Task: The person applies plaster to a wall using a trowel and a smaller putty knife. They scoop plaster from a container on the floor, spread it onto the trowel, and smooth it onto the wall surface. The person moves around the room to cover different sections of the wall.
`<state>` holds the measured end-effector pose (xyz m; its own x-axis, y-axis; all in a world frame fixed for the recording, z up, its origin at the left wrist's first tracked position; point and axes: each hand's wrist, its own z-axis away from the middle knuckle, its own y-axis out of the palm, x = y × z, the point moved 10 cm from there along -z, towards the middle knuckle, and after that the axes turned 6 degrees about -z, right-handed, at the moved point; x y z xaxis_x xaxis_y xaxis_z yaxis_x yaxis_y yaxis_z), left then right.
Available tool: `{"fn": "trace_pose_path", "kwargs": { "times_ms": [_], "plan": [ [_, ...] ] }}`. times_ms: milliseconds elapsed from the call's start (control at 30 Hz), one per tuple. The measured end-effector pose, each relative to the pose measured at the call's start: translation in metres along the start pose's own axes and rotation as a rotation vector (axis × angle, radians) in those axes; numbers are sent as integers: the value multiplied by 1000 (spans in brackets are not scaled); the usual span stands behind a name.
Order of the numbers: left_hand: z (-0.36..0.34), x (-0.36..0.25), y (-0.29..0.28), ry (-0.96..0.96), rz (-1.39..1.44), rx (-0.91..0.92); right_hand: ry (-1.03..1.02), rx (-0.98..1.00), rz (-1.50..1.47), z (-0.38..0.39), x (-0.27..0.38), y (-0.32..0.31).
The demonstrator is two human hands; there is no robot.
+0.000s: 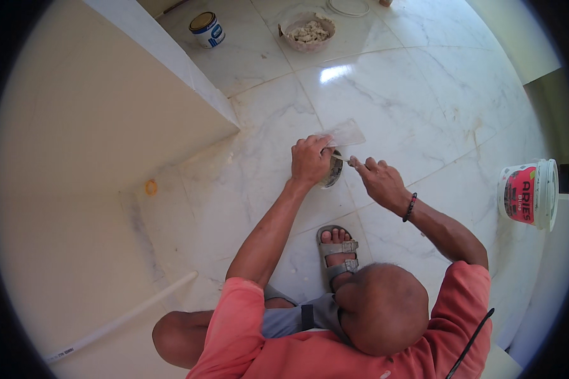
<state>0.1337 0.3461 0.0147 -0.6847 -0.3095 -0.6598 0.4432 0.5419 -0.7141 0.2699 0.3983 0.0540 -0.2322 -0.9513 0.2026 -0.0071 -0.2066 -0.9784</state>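
Just left of centre, my left hand (310,163) grips a translucent rectangular scraper (348,131), its broad end sticking out to the right. My right hand (379,183) is closed on a thin-handled tool (346,160), perhaps a putty knife, angled toward the left hand. The tool's tip is near the scraper's lower edge; exact contact is unclear. Directly under both tools is a small round dark container (333,175), partly hidden by my left hand and wrist.
A wall (126,82) rises at left, with a white pipe (126,314) and orange ring (150,187) below. On the marble floor (411,107) are a paint can (210,38), a bowl of pale lumps (307,35) and a lid (348,7). A white bucket (544,192) stands right.
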Motion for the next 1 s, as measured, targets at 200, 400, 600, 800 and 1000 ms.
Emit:
{"fn": "trace_pose_path", "kwargs": {
  "times_ms": [200, 400, 600, 800, 1000],
  "plan": [
    [15, -4, 18, 86, 27, 12, 122, 158, -141, 0, -12, 42],
    [18, -4, 20, 133, 100, -16, 211, 285, -327, 4, -23, 60],
    [20, 2, 21, 116, 161, -13, 134, 218, -507, 9, -25, 69],
    [21, 9, 20, 79, 234, -62, 365, 409, -853, 19, -23, 73],
    [19, 9, 20, 62, 229, -60, 484, 393, -1144, 37, -25, 98]
  ]
}}
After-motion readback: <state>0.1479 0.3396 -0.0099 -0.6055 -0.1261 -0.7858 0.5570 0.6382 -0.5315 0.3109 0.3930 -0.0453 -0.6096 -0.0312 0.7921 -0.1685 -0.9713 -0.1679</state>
